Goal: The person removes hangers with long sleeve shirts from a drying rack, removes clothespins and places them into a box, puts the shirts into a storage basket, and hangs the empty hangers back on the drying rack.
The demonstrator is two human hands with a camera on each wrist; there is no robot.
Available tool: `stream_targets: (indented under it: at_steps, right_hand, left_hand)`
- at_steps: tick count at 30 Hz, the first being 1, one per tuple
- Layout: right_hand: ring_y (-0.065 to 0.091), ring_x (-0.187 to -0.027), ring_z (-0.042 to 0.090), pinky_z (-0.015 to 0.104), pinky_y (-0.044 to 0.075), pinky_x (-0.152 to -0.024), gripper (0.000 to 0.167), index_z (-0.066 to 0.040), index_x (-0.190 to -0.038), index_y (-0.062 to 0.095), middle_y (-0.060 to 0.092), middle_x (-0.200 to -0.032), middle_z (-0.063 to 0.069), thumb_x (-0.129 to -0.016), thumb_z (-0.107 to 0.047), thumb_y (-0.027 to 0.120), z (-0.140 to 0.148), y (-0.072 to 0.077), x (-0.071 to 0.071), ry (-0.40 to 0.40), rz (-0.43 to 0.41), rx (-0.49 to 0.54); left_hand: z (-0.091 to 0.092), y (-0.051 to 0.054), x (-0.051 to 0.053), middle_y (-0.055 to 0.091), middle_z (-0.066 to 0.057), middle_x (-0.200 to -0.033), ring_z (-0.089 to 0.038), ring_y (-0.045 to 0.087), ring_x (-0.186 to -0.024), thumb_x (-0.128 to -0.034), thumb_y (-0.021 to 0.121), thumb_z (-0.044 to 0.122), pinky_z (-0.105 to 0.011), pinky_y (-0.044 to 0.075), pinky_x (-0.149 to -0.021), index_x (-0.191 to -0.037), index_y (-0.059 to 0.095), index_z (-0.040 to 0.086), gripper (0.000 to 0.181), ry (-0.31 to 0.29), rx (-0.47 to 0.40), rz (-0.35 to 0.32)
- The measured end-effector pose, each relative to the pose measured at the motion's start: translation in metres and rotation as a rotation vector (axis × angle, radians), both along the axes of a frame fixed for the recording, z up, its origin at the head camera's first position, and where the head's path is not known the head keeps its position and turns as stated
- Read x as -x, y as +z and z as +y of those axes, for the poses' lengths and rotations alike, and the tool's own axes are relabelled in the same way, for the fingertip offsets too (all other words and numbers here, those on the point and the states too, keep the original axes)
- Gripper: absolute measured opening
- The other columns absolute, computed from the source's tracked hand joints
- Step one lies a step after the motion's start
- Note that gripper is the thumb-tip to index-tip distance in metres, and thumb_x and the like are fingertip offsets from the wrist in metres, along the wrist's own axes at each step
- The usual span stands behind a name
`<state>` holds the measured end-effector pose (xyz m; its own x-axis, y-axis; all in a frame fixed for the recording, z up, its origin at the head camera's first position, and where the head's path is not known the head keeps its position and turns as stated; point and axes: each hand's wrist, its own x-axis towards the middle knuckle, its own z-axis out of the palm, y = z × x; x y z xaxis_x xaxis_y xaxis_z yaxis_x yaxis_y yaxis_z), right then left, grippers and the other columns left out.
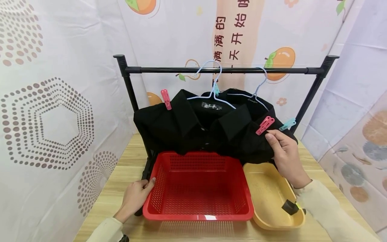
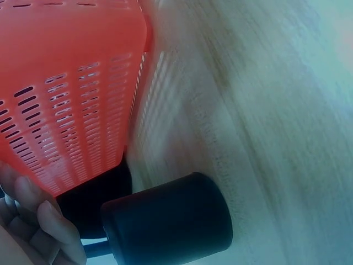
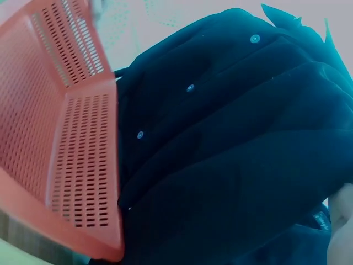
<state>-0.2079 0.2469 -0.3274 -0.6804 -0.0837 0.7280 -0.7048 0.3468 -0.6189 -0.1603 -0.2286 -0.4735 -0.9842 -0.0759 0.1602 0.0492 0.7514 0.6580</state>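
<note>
A black shirt (image 1: 157,124) with a collar hangs on a light blue hanger (image 1: 213,84). Pink clothespins clip its left shoulder (image 1: 166,99) and its right shoulder (image 1: 265,125). Just below the right-hand pin, my right hand (image 1: 285,158) pinches the shirt's cloth between thumb and fingers. In the right wrist view the buttoned shirt front (image 3: 220,143) drapes beside the basket. Lower left, my left hand (image 1: 137,195) grips the left rim of the red basket (image 1: 198,216), thumb on top. Curled fingers (image 2: 52,221) show against its outer wall in the left wrist view.
A black rack (image 1: 169,70) carries both hangers. Behind the front shirt hangs another black garment (image 1: 239,91), with light blue clothespins (image 1: 288,124) at its shoulders. A yellow tray (image 1: 263,195) stands right of the basket, on a wooden table (image 1: 127,168). Printed curtains (image 1: 60,117) surround it.
</note>
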Motion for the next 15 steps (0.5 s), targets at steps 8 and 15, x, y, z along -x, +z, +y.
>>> stream_targets:
  at_steps: [8, 15]
  right_hand:
    - [0.049, -0.052, 0.014, 0.026, 0.037, -0.047, 0.014, 0.011, -0.103, 0.063, 0.045, -0.063, 0.005, -0.105, 0.006, 0.05, -0.005, 0.002, -0.007, 0.218, -0.082, 0.156]
    - [0.053, -0.072, 0.013, 0.02, 0.042, -0.062, 0.016, 0.007, -0.103, 0.065, 0.053, -0.076, 0.005, -0.106, 0.005, 0.049, -0.006, -0.015, -0.01, 0.19, -0.127, 0.091]
  left_hand:
    - [-0.001, -0.001, -0.002, 0.044, 0.004, -0.051, -0.011, 0.04, -0.045, -0.1063, 0.056, 0.04, -0.026, 0.028, -0.046, -0.058, 0.047, 0.016, 0.054, 0.025, 0.048, 0.008]
    - [0.0, 0.0, -0.001, 0.042, 0.005, -0.051, -0.011, 0.038, -0.047, -0.1059, 0.057, 0.037, -0.026, 0.028, -0.047, -0.058, 0.046, 0.017, 0.054, 0.015, 0.061, 0.031]
